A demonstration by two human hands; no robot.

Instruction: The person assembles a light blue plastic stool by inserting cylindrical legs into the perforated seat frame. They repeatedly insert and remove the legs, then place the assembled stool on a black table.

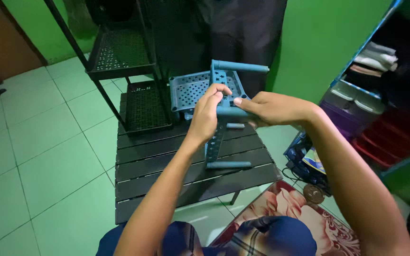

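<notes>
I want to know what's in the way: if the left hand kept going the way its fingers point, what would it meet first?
Probably the blue perforated panel just beyond the left hand, whose fingertips already touch the blue rack frame; depth is hard to judge.

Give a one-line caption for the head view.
Both hands, left hand and right hand, grip a blue perforated rack frame above a black slatted table.

Both forearms are bare — no sleeves, watch or rings show on the left hand (206, 114) or the right hand (271, 108). Near the bottom edge, dark blue clothing — apparently shorts — covers the legs.
</notes>
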